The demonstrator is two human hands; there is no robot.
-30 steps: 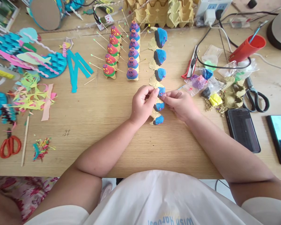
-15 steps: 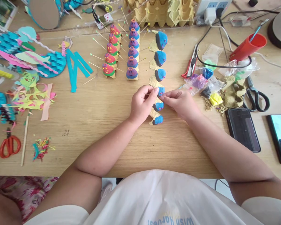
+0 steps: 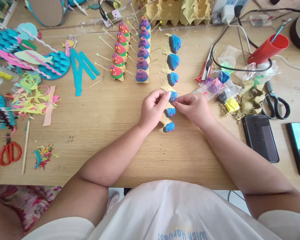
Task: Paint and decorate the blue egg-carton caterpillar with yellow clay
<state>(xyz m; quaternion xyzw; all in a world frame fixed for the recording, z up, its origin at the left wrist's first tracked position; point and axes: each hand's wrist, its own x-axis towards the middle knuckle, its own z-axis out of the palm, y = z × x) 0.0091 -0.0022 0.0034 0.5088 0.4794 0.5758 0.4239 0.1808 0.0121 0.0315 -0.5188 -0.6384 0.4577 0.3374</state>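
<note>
A strip of egg carton [image 3: 173, 61], its bumps coated in blue and dark clay, runs lengthwise in front of me. My left hand [image 3: 153, 108] grips it near the fourth bump, thumb on top. At the right side of that same bump, the fingertips of my right hand [image 3: 193, 107] are pinched together against the clay; whatever lies between them is too small to make out. Tiny pink bits dot several of the blue bumps. Farther back stand a purple-and-blue caterpillar strip [image 3: 142, 63] and a red-and-green one [image 3: 120, 50], both with faces and stick feelers.
To the right lie a red box cutter [image 3: 205, 68], bagged clay [image 3: 215, 86], black scissors [image 3: 276, 102], a phone [image 3: 261, 138] and a red cup [image 3: 268, 49]. Paper scraps [image 3: 31, 100], red-handled scissors [image 3: 10, 153] and a wooden stick [image 3: 26, 146] lie left. Egg cartons [image 3: 175, 12] stand behind.
The camera view has shifted slightly. Both hands stay at the same bump of the strip, with hardly any visible finger movement.
</note>
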